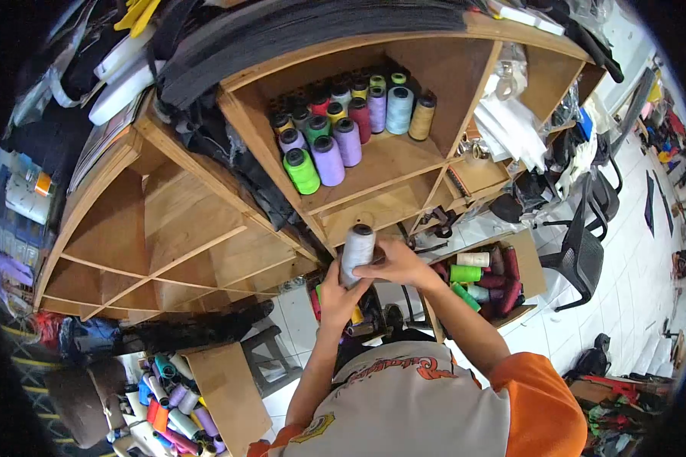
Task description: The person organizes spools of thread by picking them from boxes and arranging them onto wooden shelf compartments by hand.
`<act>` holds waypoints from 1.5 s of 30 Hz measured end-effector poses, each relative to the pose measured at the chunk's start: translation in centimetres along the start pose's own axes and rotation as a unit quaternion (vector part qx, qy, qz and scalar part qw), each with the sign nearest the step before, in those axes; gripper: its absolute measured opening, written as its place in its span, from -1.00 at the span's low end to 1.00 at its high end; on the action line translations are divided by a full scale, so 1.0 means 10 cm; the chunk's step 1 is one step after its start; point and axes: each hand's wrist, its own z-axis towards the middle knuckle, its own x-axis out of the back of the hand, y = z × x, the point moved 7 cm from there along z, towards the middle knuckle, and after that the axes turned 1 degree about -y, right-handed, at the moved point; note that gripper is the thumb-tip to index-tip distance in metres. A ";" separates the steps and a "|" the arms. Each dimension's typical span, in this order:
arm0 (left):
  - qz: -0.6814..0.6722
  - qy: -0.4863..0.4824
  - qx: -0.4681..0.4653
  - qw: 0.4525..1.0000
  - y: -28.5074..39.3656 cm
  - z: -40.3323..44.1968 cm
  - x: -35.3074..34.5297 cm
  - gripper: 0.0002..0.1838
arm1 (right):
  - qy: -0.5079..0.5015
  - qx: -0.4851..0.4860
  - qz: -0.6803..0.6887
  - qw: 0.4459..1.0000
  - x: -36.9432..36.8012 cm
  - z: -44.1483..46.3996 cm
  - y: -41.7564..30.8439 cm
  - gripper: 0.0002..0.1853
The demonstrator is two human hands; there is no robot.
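Observation:
A pale grey cone of thread [357, 250] stands nearly upright between my two hands, its dark core end facing up. My left hand [338, 295] is wrapped around the lower part of the cone. From the other side, my right hand [396, 263] presses its fingers against the cone's lower half. Beyond them, a wooden shelf [385, 174] holds several thread cones, among them a bright green cone [302, 171], a lilac cone [328, 161] and a light blue cone [399, 111].
A cardboard box [524, 263] of thread cones sits to the right, with another box [229, 396] of cones at lower left. A second wooden shelf unit [190, 206] stands at left. Black chairs [583, 255] and a grey stool [270, 365] stand on white tiles.

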 end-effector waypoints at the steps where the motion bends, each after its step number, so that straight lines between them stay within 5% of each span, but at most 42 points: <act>1: 0.075 -0.032 0.041 0.996 -0.02 0.04 -0.03 -0.19 | 0.019 -0.018 0.087 0.996 -0.01 -0.02 0.14 -0.40; 5: -0.016 -0.058 0.012 0.998 0.01 0.13 -0.17 0.11 | 0.121 -0.015 0.049 0.991 0.59 0.04 -0.07 -0.48; 9: -0.017 -0.052 0.029 0.998 -0.06 0.07 -0.16 0.08 | 0.297 0.061 -0.129 0.944 1.29 0.51 -0.31 -0.48; 12: -0.040 -0.058 0.049 0.996 -0.14 -0.06 -0.16 0.06 | 0.344 0.130 -0.137 0.920 1.48 0.93 -0.28 -0.47; 23: -0.048 0.000 0.104 0.993 -0.29 -0.29 0.08 -0.08 | 0.330 0.117 -0.132 0.927 1.48 1.28 -0.07 -0.37; 28: -0.032 -0.007 0.058 0.998 -0.40 -0.27 0.09 -0.11 | 0.340 0.126 -0.137 0.922 1.51 1.19 0.00 -0.27; 33: -0.065 -0.019 0.063 0.996 -0.38 -0.33 -0.04 -0.17 | 0.356 0.088 -0.160 0.916 1.57 0.40 0.10 -0.44; 38: -0.066 -0.083 0.112 0.988 -0.50 -0.45 -0.31 -0.23 | 0.111 -0.163 -0.052 0.979 1.29 -0.63 1.16 -0.65; 40: -0.060 -0.112 0.129 0.984 -0.54 -0.48 -0.44 -0.26 | 0.078 -0.124 -0.144 0.979 0.98 -1.07 1.59 -0.60; 42: -0.015 -0.162 0.120 0.979 -0.54 -0.46 -0.59 -0.36 | -0.143 -0.275 -0.371 0.875 0.42 -1.69 2.56 -0.56; 44: -0.015 -0.214 0.118 0.970 -0.48 -0.45 -0.72 -0.41 | -0.099 -0.287 -0.187 0.934 0.34 -1.96 2.03 -0.51; 45: -0.031 -0.214 0.120 0.969 -0.52 -0.45 -0.77 -0.43 | -0.105 -0.277 -0.203 0.933 0.29 -2.05 2.02 -0.48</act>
